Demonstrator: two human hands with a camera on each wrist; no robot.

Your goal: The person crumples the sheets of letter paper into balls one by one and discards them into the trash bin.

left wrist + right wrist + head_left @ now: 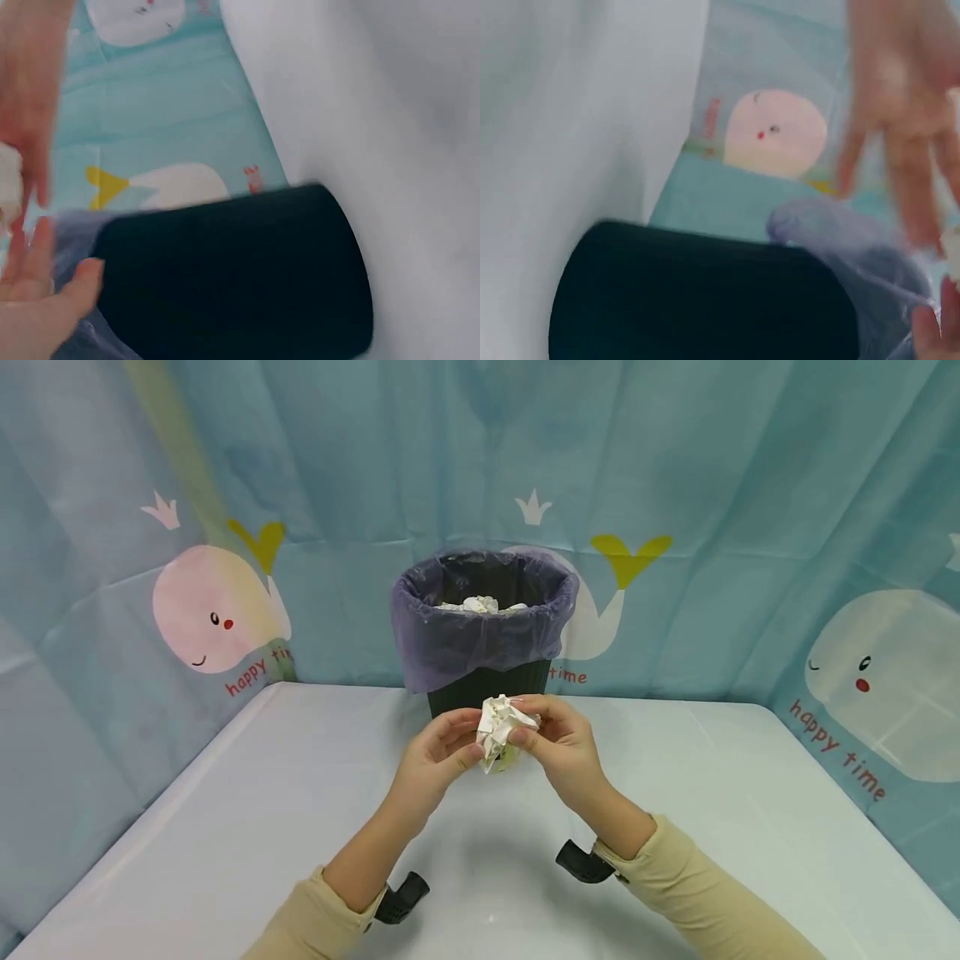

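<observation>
A crumpled white paper ball [501, 725] is held up between my two hands over the table, in front of a dark bin [487, 685]. My left hand [431, 758] has its thumb and fingertips on the ball's left side. From the right, my right hand [566, 747] pinches it between thumb and fingers. A pale yellow-green bit [508, 758] shows under the paper. In the left wrist view, part of the paper [9, 184] appears at the left edge. The right wrist view catches the blurred left hand [900, 97] and some paper [952, 251] at its right edge.
A purple bag [480, 639] lines the bin and folds over its rim. Several crumpled white papers [482, 604] lie inside it. The white table [315, 760] meets a blue curtain [337, 610] with whale prints behind and at both sides. Black wrist mounts [402, 897] hang below both cuffs.
</observation>
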